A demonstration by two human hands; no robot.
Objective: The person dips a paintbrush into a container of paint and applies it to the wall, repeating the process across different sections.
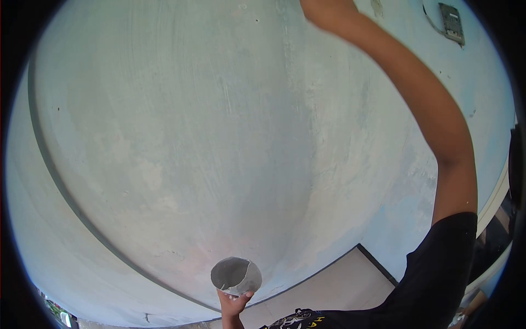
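Note:
Low in the view, my left hand (234,304) is closed around a round, grey-smeared tub (253,278), held up in front of the wall. The tub's mouth faces me, and its inside is grey; whether that is paste or just a coated wall I cannot make out. My right arm stretches up along the right side, and my right hand (329,12) is at the top edge, close to the wall (230,137). Its fingers lie outside the frame, so anything it holds is hidden. Patchy pale green, blue and grey covers the wall.
An electrical box (451,23) with a cable is fixed to the wall at upper right. A dark strip (71,203) curves down the left side. Below are pale floor tiles (334,279) with a dark skirting edge. Dark objects stand at the far right.

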